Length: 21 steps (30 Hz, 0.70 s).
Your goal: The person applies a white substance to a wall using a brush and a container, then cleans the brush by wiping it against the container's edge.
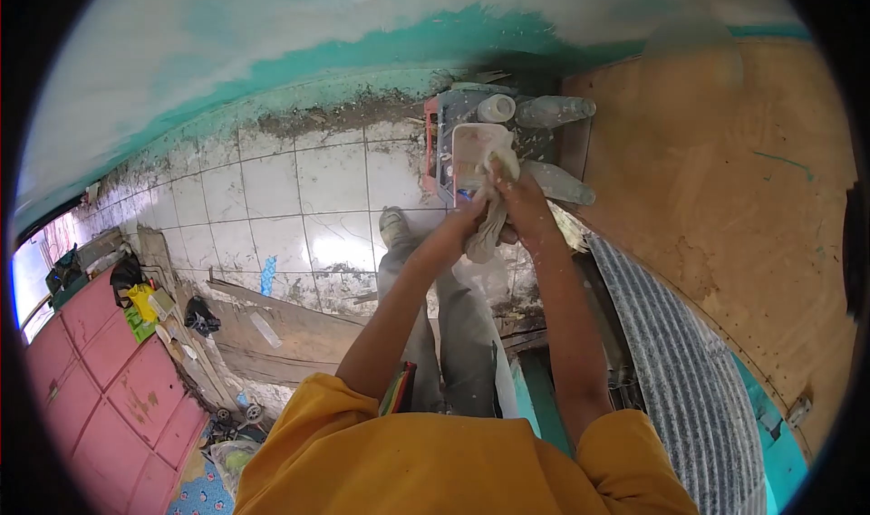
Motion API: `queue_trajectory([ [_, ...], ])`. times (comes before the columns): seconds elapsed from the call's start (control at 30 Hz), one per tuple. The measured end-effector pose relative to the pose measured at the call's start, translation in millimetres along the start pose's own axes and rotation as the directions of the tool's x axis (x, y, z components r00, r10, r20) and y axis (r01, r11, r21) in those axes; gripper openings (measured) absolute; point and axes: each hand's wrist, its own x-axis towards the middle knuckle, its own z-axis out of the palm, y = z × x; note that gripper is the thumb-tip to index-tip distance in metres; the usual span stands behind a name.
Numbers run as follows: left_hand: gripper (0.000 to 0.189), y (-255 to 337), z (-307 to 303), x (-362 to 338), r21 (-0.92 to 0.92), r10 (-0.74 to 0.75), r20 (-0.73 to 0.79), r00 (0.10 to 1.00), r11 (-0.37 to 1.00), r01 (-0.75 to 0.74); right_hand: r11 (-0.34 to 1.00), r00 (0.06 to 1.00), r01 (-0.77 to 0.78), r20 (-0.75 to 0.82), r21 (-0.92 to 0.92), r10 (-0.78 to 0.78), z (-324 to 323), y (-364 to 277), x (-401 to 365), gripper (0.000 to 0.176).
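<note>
I see left hand [464, 223] and right hand [524, 200] both clenched on crumpled off-white cloth rag [489, 232] | rag at edge of white rectangular plastic tray [473, 144] | clear plastic bottles [555, 110] beside tray

fingers of left hand [460, 225] hidden behind rag [489, 230], tray [473, 139] contents unclear, nine o'clock clutter [145, 302] too small to name, shoulders [435, 461] cropped at six o'clock

Soft daylight on my feed, white-and-teal painted wall [272, 26] washed out and blurred, sheen on the white floor tiles [335, 239], heavy fisheye bending, black vignette around, crumpled white cloth [489, 230] sharp.
</note>
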Motion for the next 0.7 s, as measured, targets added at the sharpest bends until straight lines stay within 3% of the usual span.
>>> queue_trajectory([
  [0.07,0.056,6.4,6.3,-2.7,-0.006,0.007,-0.191,0.982,1.0,-0.009,0.995,0.999,-0.029,0.034,-0.098,0.033,-4.8,1.5,0.7,0.042],
  [0.17,0.057,18.5,12.8,-6.0,0.127,0.093,-0.109,0.99,0.989,-0.079,0.998,0.996,-0.02,0.084,-0.065,0.025,0.2,6.0,-3.4,0.044],
  [0.2,0.057,18.1,13.0,-5.0,0.129,0.096,-0.109,0.989,0.988,-0.081,0.991,0.993,0.016,0.12,-0.133,0.0,0.7,6.9,-2.8,0.044],
  [0.3,0.063,11.3,16.0,0.2,0.02,0.063,-0.236,0.97,0.998,-0.06,0.965,0.987,0.098,0.145,-0.244,-0.064,3.9,4.9,-10.6,0.043],
  [0.37,0.058,5.4,18.7,3.1,0.261,0.303,-0.255,0.918,0.936,-0.237,0.948,0.986,0.14,0.132,-0.287,-0.106,8.1,-9.4,-23.9,0.043],
  [0.4,0.058,8.5,20.9,2.2,0.261,0.305,-0.254,0.918,0.935,-0.238,0.97,0.995,0.031,0.095,-0.239,-0.008,9.8,-20.8,-31.5,0.042],
  [0.43,0.053,12.1,22.9,-0.5,0.085,0.187,-0.258,0.948,0.982,-0.171,0.979,0.993,-0.081,0.064,-0.187,0.094,10.3,-26.0,-35.2,0.041],
  [0.47,0.048,15.1,24.0,-2.2,-0.092,0.07,-0.241,0.968,0.991,-0.094,0.979,0.993,-0.081,0.066,-0.187,0.094,-0.6,-12.1,-27.6,0.041],
  [0.53,0.045,14.2,18.6,0.4,-0.128,0.05,-0.21,0.976,0.989,-0.078,0.999,0.921,0.031,0.387,0.042,-0.045,-24.0,17.7,-10.1,0.044],
  [0.57,0.042,13.2,15.9,1.7,-0.164,0.031,-0.176,0.984,0.985,-0.06,0.999,0.92,0.031,0.388,0.043,-0.045,-26.3,24.5,-9.4,0.044],
  [0.63,0.042,17.4,26.7,2.9,-0.151,0.004,-0.21,0.978,0.988,-0.036,0.998,0.984,-0.063,0.164,-0.017,0.065,-11.9,10.9,-20.9,0.047],
  [0.7,0.042,16.9,31.1,5.5,-0.136,-0.022,-0.243,0.97,0.991,-0.012,0.995,0.986,-0.087,0.138,-0.054,0.094,-6.4,0.1,-25.2,0.046],
])
